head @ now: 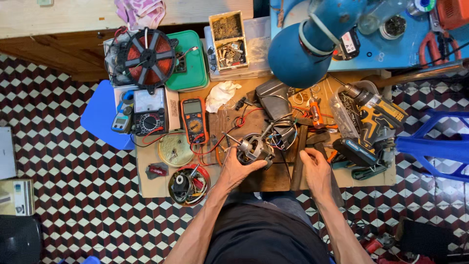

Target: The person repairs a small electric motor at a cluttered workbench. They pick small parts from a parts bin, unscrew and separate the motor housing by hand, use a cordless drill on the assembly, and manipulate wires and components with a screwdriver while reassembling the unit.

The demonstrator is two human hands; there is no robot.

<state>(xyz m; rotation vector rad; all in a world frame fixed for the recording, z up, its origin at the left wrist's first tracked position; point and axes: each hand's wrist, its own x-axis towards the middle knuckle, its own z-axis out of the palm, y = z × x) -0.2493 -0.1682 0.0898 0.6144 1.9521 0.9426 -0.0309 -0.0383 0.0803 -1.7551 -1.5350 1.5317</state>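
My left hand [238, 170] grips a small electric motor [254, 148] with a steel shaft and coloured wires, held just above the low wooden workbench [266, 183]. My right hand [315, 168] rests on the bench to the right of the motor, fingers curled at a dark flat tool near an upright wooden strip [298, 159]; whether it holds that tool is unclear. An orange multimeter [194, 121] lies left of the motor, its red lead trailing toward it.
A cordless drill [373, 117] lies at the right. A blue lamp shade [299, 51] hangs over the bench. At the back left are a copper coil disc [148, 56], a green tray [193, 68], other meters [146, 115]; a round tin [188, 185] of parts sits in front.
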